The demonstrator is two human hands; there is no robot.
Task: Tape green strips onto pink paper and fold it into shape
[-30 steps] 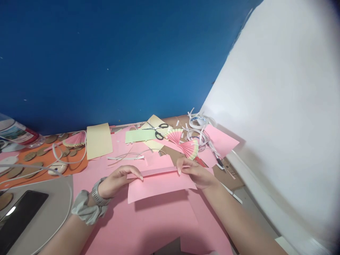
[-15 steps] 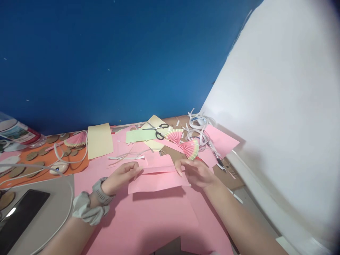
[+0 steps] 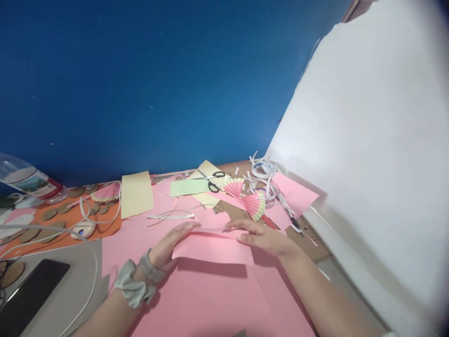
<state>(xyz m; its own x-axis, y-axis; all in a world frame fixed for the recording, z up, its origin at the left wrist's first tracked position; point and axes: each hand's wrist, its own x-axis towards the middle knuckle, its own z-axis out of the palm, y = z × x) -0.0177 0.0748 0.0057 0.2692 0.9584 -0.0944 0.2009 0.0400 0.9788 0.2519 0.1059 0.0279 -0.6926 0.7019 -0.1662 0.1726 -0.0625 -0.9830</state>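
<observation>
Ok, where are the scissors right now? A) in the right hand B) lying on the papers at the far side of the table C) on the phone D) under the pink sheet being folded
B: the scissors lie on the green and cream papers near the blue wall, apart from both hands, which rest on the pink sheet.

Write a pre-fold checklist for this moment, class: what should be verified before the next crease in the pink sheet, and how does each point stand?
1. Left hand flat on the pink sheet, at its left end: ok.
2. Right hand flat on the sheet's right end: ok.
3. Folded top edge lined up evenly: cannot tell, fingers cover it.
4. Scissors lying apart from both hands: ok.
5. Paper strips off the sheet: ok.
</observation>
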